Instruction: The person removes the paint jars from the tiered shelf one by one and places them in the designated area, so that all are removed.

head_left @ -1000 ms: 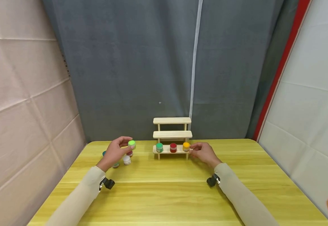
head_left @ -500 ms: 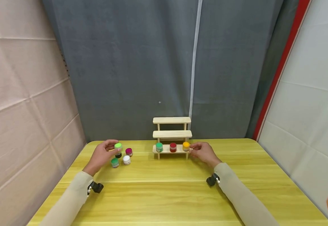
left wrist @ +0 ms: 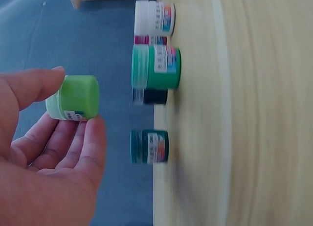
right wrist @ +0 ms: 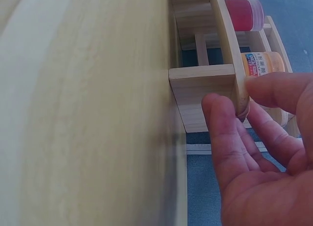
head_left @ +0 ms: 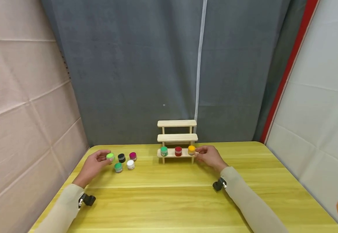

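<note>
My left hand [head_left: 91, 166] holds a small paint jar with a light green lid [head_left: 110, 156] between thumb and fingers; in the left wrist view this jar [left wrist: 78, 99] hangs off the tabletop. Beside it stand jars with a black lid [head_left: 121, 157], magenta lid [head_left: 132, 156], green lid [head_left: 118, 167] and white lid [head_left: 130, 164]. A teal jar [left wrist: 149, 146] shows only in the left wrist view. My right hand [head_left: 212, 157] pinches the right end of the wooden stand's lowest shelf [right wrist: 239, 96], next to the yellow-orange jar [head_left: 191, 150].
The three-tier wooden stand [head_left: 177, 138] is at the table's back edge. A green jar [head_left: 164, 151] and a red jar [head_left: 178, 151] share its lowest shelf with the yellow-orange one. Behind hangs a grey curtain [head_left: 128, 71]; the wooden table [head_left: 157, 200] extends toward me.
My left hand has moved left with the light green jar, past the black and magenta jars, which now show fully. My right hand stays at the shelf end.
</note>
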The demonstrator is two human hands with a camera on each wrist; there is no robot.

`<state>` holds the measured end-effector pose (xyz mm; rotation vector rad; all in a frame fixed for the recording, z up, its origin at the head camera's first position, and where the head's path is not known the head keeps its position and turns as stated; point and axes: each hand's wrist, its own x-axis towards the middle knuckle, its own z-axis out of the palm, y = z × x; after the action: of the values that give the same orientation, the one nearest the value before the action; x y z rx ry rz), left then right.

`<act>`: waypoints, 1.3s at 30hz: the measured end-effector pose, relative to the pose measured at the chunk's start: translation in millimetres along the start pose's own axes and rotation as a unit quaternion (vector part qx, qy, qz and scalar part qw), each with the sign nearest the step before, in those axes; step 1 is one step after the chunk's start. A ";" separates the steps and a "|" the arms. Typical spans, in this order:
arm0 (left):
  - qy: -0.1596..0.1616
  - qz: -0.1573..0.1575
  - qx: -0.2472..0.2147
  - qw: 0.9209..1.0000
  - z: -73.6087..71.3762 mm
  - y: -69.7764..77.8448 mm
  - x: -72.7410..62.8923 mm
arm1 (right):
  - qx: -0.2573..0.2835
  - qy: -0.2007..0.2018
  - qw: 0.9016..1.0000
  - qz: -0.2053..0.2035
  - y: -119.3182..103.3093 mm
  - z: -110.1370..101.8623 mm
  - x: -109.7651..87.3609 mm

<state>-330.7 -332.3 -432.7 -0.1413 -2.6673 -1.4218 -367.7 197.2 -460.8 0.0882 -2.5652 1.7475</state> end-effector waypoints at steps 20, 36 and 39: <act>-0.024 -0.035 0.055 0.998 -15.2 -26.4 -12.4 | -0.001 -0.003 1.000 -0.003 0.6 -2.7 1.6; -0.047 -0.045 0.080 0.995 -13.4 -39.7 -15.6 | 0.011 -0.003 1.000 0.013 1.7 1.1 1.6; -0.048 -0.045 0.077 0.995 -13.2 -38.3 -14.4 | 0.008 0.001 1.000 0.012 0.6 0.5 2.7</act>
<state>-320.9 -365.0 -458.9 -0.0793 -2.8831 -1.2553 -370.4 196.9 -461.3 0.0570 -2.5621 1.7756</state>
